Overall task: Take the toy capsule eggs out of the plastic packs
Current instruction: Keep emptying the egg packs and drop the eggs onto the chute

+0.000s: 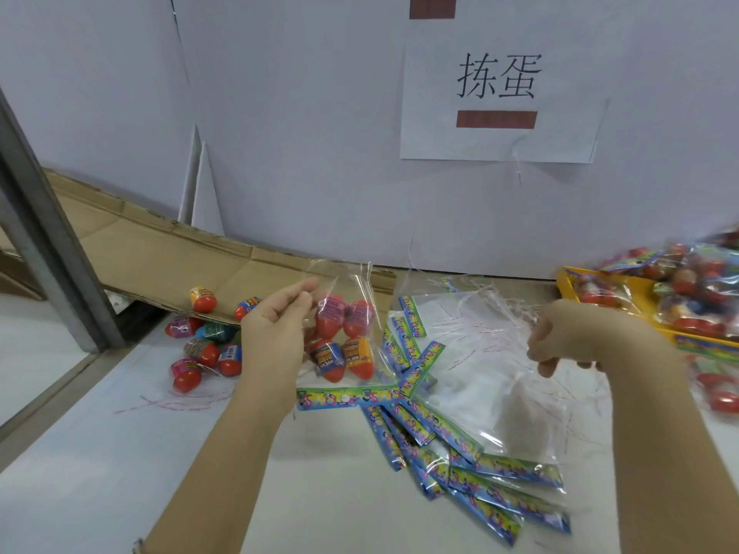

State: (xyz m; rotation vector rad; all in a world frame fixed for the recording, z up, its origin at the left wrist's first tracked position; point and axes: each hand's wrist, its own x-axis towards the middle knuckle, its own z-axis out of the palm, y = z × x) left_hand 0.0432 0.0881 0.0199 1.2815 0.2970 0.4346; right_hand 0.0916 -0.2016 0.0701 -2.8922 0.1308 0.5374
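Fingers of the left hand (276, 325) pinch the top of a clear pack (346, 333) holding four eggs (344, 339) above the table (100, 453), while the right hand (560, 337), curled closed, grips empty bags (480, 373) beside loose eggs (204, 349).

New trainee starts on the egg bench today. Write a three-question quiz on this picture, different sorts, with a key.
1. True or false: the pack in the left hand has no eggs in it.
2. Where do the loose eggs lie? A: left of the left hand, by the cardboard ramp. B: in the yellow tray. C: on the empty packs.
3. Fill in: the yellow tray of full packs stands on the person's ____ side.

Key: 1 false, four eggs show. 2 A. 3 right.
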